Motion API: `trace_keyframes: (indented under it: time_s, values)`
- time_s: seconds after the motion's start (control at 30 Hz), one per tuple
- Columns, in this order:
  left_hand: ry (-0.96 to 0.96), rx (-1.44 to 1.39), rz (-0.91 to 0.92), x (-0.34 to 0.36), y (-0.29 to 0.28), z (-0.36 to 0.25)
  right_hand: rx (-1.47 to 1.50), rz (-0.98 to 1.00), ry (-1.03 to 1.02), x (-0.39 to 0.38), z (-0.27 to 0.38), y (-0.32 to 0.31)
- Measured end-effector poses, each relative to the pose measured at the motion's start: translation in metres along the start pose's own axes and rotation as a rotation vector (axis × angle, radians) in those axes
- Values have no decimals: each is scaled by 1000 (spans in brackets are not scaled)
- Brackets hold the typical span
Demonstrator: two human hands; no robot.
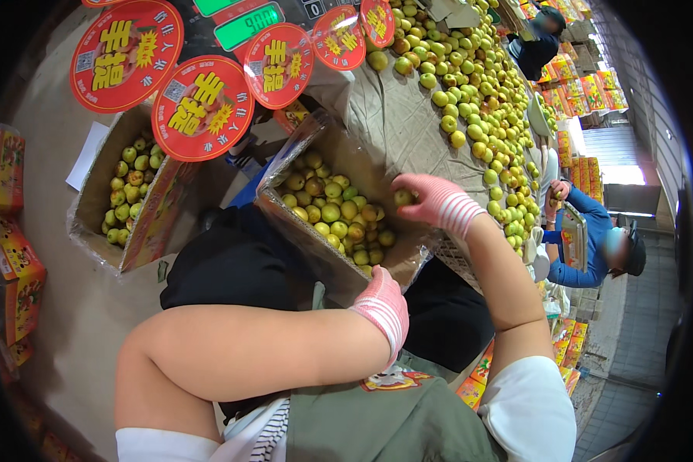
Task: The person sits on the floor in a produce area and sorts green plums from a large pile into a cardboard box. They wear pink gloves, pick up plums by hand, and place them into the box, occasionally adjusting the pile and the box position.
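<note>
My right hand (pixel 437 202), in a pink glove with white-striped cuff, is above the right side of an open cardboard box (pixel 294 223). Its thumb and fingers close on a green-brown jujube (pixel 403 198). Many jujubes (pixel 331 212) fill the bottom of this box, which stands tilted before my knees with plastic film around its rim. My left hand (pixel 383 306), gloved alike, is at the box's near edge with its fingers closed on the rim; the fingertips are partly hidden.
A second open box (pixel 146 223) with jujubes stands on the left. Loose jujubes (pixel 477 127) cover a cloth-draped table (pixel 393 115) at the right. Round red labels (pixel 202 108) hang by a scale with a green display (pixel 248 27). Co-workers (pixel 593 239) sit beyond the table, near stacked cartons (pixel 593 96).
</note>
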State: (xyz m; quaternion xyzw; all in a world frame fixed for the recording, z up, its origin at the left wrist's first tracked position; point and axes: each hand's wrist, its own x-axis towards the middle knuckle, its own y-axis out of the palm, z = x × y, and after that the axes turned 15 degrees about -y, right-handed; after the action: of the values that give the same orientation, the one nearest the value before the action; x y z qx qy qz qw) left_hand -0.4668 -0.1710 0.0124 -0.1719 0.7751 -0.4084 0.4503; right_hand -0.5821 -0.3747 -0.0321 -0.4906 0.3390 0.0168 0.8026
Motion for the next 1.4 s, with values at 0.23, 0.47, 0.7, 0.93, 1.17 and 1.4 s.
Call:
trace_keyframes:
  time_s: [0.23,0.47,0.7,0.93,1.17,1.4]
  values:
    - [31,-6,156,10,15,4,728,-69,-45,46,92,16]
    - [11,21,257,81,73,-36,664,-563,-719,168,243,23]
    - [-44,-71,106,102,96,-29,518,-272,-633,117,187,25]
    - [-11,26,74,35,15,4,522,-651,-178,7,40,22]
    - [-14,62,50,54,21,28,556,-1089,282,-49,-111,46]
    - [-223,92,54,87,35,53,165,-871,469,-16,-186,12]
